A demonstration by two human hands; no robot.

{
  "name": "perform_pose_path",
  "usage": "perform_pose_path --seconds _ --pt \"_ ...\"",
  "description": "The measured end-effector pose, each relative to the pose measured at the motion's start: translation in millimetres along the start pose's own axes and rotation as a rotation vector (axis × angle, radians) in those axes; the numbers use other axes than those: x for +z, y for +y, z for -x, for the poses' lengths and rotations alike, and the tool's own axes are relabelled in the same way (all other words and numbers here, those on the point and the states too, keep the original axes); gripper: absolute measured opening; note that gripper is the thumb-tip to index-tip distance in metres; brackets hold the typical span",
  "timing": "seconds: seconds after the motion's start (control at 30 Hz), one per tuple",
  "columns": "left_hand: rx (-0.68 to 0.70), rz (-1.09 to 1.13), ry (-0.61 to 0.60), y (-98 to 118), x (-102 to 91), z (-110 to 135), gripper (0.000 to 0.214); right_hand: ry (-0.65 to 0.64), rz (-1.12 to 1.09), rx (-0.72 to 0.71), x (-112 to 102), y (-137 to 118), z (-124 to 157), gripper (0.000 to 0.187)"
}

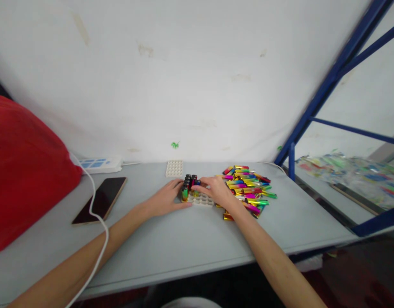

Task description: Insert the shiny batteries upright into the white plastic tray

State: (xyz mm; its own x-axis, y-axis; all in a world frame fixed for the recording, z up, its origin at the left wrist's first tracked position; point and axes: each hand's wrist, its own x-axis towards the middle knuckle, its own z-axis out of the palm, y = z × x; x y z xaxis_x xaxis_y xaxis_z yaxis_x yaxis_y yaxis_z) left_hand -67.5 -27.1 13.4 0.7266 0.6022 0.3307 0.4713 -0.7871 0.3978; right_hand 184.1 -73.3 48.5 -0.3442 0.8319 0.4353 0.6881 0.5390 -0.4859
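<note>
Lighters (185, 193) stand upright in the pale tray (203, 200), dark ends up, long axes vertical, between two hands.
The left hand (166, 198) reaches in low beside them, thumb spread wide from its fingers; the right hand (217, 191) bends inward, thumb and forefinger nearly together at a dark-topped lighter, though I cannot tell whether they grip it.

Lighters (248, 191): shiny, foil-like metallic finish. Gridded tray (205, 200): matt, plastic-looking. Phone screen (104, 196): smooth, glossy. Tabletop (171, 244): smooth, low sheen. Wall (197, 94): matt, scuffed. Blue frame (328, 85): painted, metal-looking. Cable (106, 235): smooth, plastic-looking.
</note>
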Motion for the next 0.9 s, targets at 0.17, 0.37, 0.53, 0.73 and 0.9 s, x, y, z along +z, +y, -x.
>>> perform_pose_path --seconds 0.17,0.37,0.53,0.73,0.9 --pt "-0.006 0.005 0.001 -0.8 0.4 -0.1 0.075 0.069 -0.035 -0.013 11.9 -2.7 0.6 0.045" --pt "-0.01 0.008 0.001 0.6 -0.7 -0.5 0.074 -0.048 0.134 0.033 8.7 -10.6 -2.9 0.036" --pt "-0.006 0.014 0.016 0.0 -1.4 -0.6 0.074 -0.091 0.326 0.13 -1.0 -16.6 -3.3 0.045" --pt "0.013 0.017 0.03 -3.5 -0.5 0.3 0.07 -0.174 0.334 0.167 2.4 -20.5 -2.8 0.044" --pt "0.008 0.001 0.026 -4.2 -1.1 -0.1 0.07 -0.182 0.301 0.133 4.8 -16.0 -2.3 0.049"
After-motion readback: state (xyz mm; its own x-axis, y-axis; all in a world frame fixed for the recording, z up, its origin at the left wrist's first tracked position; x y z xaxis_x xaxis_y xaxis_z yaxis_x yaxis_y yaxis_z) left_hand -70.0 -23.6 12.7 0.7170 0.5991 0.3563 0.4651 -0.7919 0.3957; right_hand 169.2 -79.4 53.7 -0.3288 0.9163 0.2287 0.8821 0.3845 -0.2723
